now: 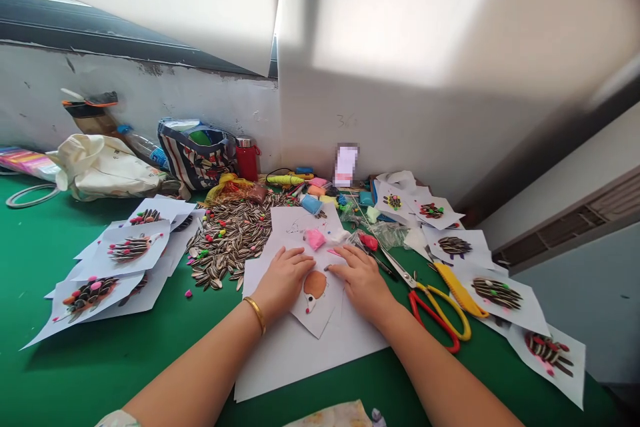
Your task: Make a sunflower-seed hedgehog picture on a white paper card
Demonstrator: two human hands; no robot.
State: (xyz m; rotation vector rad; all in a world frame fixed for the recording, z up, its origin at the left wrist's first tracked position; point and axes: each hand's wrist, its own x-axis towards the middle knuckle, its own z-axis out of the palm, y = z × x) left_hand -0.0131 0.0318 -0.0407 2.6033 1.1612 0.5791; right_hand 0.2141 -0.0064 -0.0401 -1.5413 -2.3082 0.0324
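My left hand [284, 282] lies with fingers spread over white paper, its fingertips beside a small card [320, 320]. The card carries an orange-brown clay shape [315, 285] with a black dot and a pink dot. On the right side of the card is my right hand [361, 282], its fingers bent. A thin dark piece shows at its index fingertip; I cannot make out whether it is a seed. A pink clay lump [315, 239] rests just beyond the fingers. Larger white sheets [280, 363] lie under both hands.
Sunflower seeds [227, 247] are heaped left of the paper. Scissors [440, 310] and a yellow cutter [460, 290] lie to the right. Seed-decorated cards [125, 257] stand at the left, more cards [463, 250] at the right. Bags and a red bottle [247, 160] line the wall.
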